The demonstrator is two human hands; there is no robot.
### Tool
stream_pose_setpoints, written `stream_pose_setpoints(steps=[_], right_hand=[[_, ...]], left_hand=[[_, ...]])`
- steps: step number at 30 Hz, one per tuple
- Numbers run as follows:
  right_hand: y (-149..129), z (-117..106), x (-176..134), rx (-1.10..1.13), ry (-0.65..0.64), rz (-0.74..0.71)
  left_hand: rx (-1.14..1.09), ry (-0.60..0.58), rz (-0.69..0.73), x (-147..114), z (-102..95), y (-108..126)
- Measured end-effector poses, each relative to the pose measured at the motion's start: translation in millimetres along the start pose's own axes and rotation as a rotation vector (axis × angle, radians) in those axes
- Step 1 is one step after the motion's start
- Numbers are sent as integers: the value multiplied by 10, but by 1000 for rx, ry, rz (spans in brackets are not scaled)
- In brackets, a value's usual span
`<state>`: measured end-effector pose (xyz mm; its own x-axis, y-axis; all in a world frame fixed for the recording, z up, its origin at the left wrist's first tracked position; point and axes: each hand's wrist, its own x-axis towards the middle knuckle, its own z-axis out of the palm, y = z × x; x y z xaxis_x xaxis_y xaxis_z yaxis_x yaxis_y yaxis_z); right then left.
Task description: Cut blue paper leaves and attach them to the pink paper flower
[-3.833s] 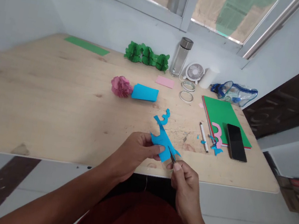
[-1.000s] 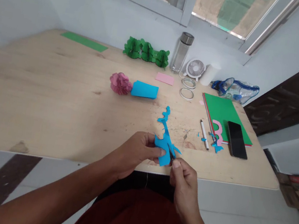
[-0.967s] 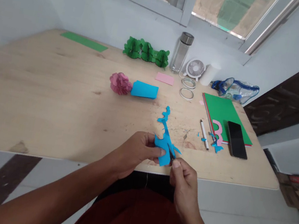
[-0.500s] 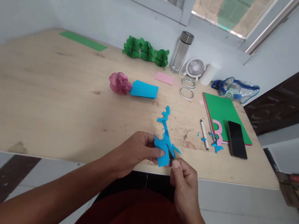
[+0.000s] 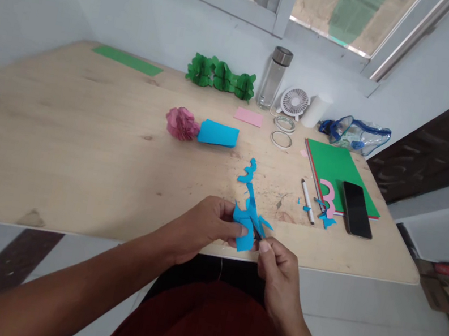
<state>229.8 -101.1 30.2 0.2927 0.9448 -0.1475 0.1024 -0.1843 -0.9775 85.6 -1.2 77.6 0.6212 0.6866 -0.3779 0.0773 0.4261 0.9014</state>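
My left hand (image 5: 214,226) pinches a piece of blue paper (image 5: 244,240) between thumb and fingers, just above the table's front edge. In my right hand (image 5: 279,263) is a pair of scissors (image 5: 257,235), its dark blades at the right side of the paper and its handles hidden by my fingers. A narrow blue offcut (image 5: 253,206) slants up from the blades; whether it is still joined to the paper I cannot tell. Beyond it, a wavy blue scrap (image 5: 250,171) lies on the table.
Farther back lie a pink paper pompom (image 5: 182,123), a blue paper stack (image 5: 218,134) and green paper foliage (image 5: 221,76). A glass bottle (image 5: 274,79) and small fan (image 5: 294,102) stand by the wall. At right are a marker (image 5: 307,201), green sheets (image 5: 337,164) and a phone (image 5: 357,209).
The blue paper has turned slightly in my left hand, and its cut edge by the blades looks more rounded. Both hands stay in nearly the same place.
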Motion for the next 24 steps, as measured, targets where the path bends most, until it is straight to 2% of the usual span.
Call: stream_pose_setpoints(steps=[17, 24], right_hand=[[12, -37, -18, -37, -28, -23], [-4, -39, -32, -55, -17, 4]], left_hand=[[20, -52, -38, 37, -57, -8], [32, -59, -57, 4, -46, 59]])
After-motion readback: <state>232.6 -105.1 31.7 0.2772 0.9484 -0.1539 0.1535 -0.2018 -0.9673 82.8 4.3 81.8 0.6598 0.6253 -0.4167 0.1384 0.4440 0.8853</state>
